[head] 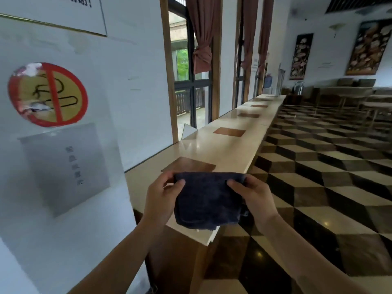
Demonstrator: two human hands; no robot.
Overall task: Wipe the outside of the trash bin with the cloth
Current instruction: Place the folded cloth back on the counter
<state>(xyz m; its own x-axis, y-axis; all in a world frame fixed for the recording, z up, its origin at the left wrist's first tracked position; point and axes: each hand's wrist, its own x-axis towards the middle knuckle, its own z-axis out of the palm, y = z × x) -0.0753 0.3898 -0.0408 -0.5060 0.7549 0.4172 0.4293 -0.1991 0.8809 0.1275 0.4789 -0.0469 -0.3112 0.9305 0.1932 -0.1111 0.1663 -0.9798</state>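
Observation:
A dark blue folded cloth hangs between both hands above the near end of a long pale counter. My left hand pinches its upper left corner. My right hand grips its upper right corner, thumb on the front face. No trash bin shows in the head view.
A white pillar with a no-smoking sign and a grey plaque stands close on the left. The counter runs away along tall windows with reddish curtains. A chequered tile floor spreads to the right, with tables and chairs at the back.

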